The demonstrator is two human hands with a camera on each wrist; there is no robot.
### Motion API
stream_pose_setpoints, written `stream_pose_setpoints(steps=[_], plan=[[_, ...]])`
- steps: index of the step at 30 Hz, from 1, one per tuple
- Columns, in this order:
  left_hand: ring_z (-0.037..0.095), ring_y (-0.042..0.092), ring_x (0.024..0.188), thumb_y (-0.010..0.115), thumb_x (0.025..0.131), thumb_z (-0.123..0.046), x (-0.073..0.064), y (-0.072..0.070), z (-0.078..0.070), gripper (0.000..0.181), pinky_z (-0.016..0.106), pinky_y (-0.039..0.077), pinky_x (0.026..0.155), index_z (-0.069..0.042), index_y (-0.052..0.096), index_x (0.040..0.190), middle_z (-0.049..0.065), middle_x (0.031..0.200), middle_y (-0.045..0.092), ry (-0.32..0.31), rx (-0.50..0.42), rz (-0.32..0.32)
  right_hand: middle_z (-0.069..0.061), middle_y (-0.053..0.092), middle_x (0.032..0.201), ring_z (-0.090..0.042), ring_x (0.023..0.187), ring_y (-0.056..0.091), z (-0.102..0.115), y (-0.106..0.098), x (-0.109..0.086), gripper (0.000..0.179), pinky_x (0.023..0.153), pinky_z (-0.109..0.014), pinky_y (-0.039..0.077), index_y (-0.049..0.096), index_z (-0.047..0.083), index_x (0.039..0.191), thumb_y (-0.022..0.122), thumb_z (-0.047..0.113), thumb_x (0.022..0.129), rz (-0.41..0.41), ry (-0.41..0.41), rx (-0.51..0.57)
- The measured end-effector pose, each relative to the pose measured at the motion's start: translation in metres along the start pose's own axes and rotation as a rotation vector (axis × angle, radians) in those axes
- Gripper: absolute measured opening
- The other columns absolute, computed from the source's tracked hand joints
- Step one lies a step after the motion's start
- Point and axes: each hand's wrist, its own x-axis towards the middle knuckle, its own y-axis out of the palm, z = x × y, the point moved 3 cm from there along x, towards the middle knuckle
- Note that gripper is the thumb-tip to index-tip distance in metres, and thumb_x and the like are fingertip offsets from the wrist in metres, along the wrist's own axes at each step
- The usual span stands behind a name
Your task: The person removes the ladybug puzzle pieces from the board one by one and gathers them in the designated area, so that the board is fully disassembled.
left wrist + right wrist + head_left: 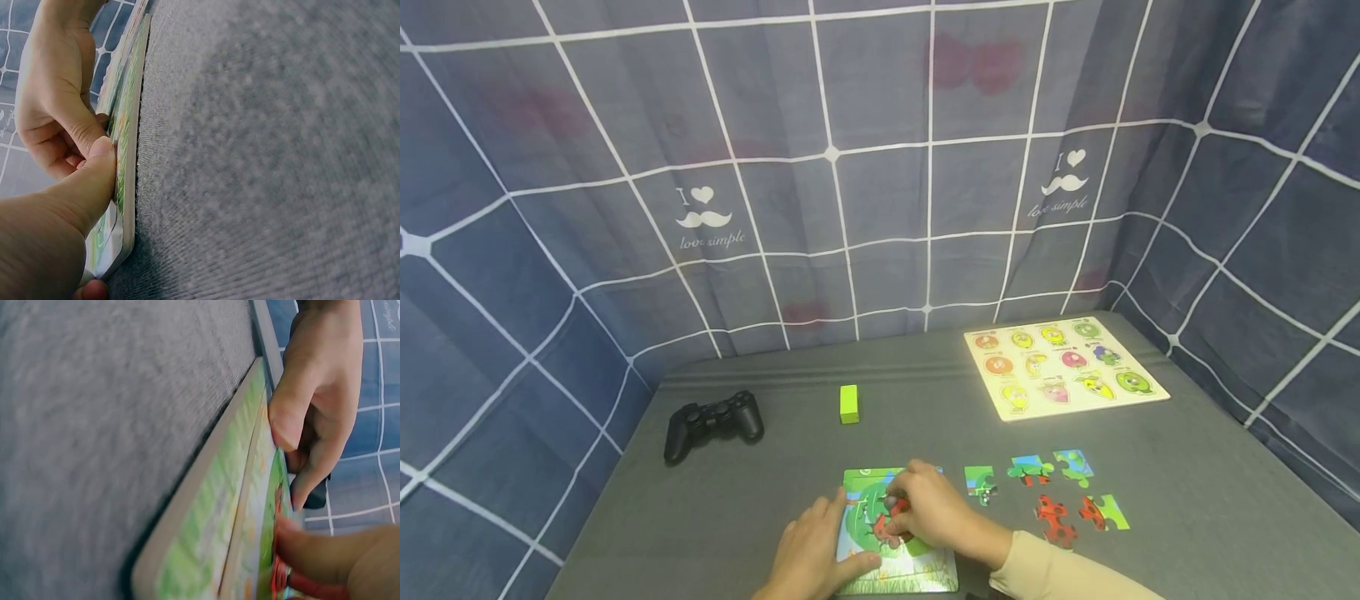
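Note:
A jigsaw puzzle board [925, 582] with a green meadow border and a partly assembled ladybug picture lies on the table in the head view. My left hand [808, 542] holds its left side, thumb [94, 178] across the top and fingers along the edge. Over the upper middle of the picture, my right hand [940, 512] pinches a red puzzle piece [898, 505] between thumb and fingers, which partly hide it. The right wrist view shows red [319, 589] beneath the right hand's fingers, close over the board.
Several loose puzzle pieces [1055, 521] lie right of the board. Behind them is a wooden fruit board [955, 367]. A black game controller [713, 425] sits at the left, and a lime-green block [848, 404] stands behind the puzzle. A checked curtain [880, 200] surrounds the table.

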Motion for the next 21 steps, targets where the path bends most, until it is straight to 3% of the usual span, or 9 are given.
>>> stream_pose_setpoints(steps=[5, 11, 15, 21], plan=[[0.021, 0.056, 0.089, 0.07, 0.07, -0.073, -0.0004, 0.0019, 0.0026, 0.106, 0.051, 0.049, 0.079, 0.004, 0.048, 0.14, 0.013, 0.112, 0.061, -0.003, -0.002, -0.009, 0.001, 0.063, 0.092, -0.004, 0.081, 0.05, -0.0036, -0.0002, 0.0024, 0.036, 0.068, -0.018, 0.044, 0.072, 0.007, 0.098, 0.085, 0.029, 0.073, 0.061, -0.036, 0.018], [0.031, 0.061, 0.097, 0.074, 0.069, -0.069, -0.0007, 0.0018, 0.0017, 0.106, 0.055, 0.049, 0.081, 0.004, 0.047, 0.14, 0.017, 0.116, 0.062, -0.025, -0.037, -0.009, 0.004, 0.062, 0.095, -0.002, 0.085, 0.052, -0.0046, 0.0022, 0.0021, 0.027, 0.072, -0.017, 0.045, 0.069, 0.01, 0.096, 0.081, 0.027, 0.079, 0.084, -0.095, 0.044], [0.035, 0.062, 0.1, 0.078, 0.069, -0.065, -0.0015, 0.0003, -0.0005, 0.105, 0.057, 0.049, 0.082, 0.005, 0.047, 0.14, 0.018, 0.117, 0.061, -0.044, -0.064, -0.007, 0.002, 0.063, 0.098, 0.0, 0.087, 0.054, -0.004, 0.0043, 0.0006, 0.031, 0.075, -0.015, 0.047, 0.066, 0.008, 0.106, 0.079, 0.026, 0.083, 0.111, -0.146, 0.079], [0.036, 0.062, 0.102, 0.078, 0.068, -0.064, -0.0011, 0.0004, -0.0016, 0.105, 0.059, 0.048, 0.083, 0.006, 0.046, 0.14, 0.02, 0.119, 0.061, -0.058, -0.079, 0.006, 0.001, 0.065, 0.103, -0.006, 0.093, 0.057, -0.0047, 0.0027, 0.0014, 0.036, 0.077, -0.019, 0.049, 0.064, 0.01, 0.113, 0.079, 0.025, 0.083, 0.087, -0.142, 0.032]])
